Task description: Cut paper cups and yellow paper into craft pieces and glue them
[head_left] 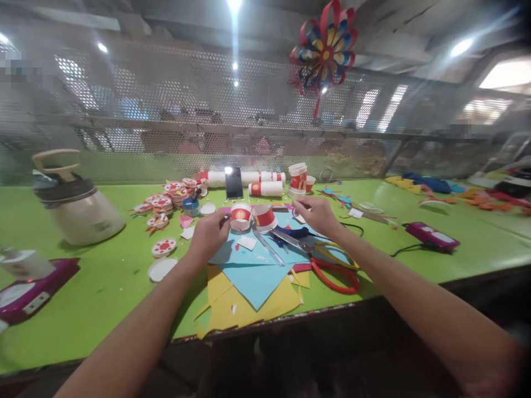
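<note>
My left hand [211, 233] is closed, its fingertips right beside a red-and-white paper cup [241, 217]; whether they grip it is hard to see. A second paper cup [264, 219] lies tilted against the first one on light blue paper [257, 284]. Farther right, the thumb and fingers of my right hand [317, 214] are pinched together above a small white scrap [300, 219]. What they hold, if anything, is too small to make out. Between the hands and me lie scissors with red and yellow handles [334, 281] and dark blue-handled scissors [290, 233].
Decorated paper discs [161, 203] are piled at the left, near a blue jar [191, 207]. A phone [233, 183] leans on stacked cups [266, 189]; more cups [297, 177] stand right. A large flask [78, 204] and purple power strips [431, 236] flank the green table [124, 315].
</note>
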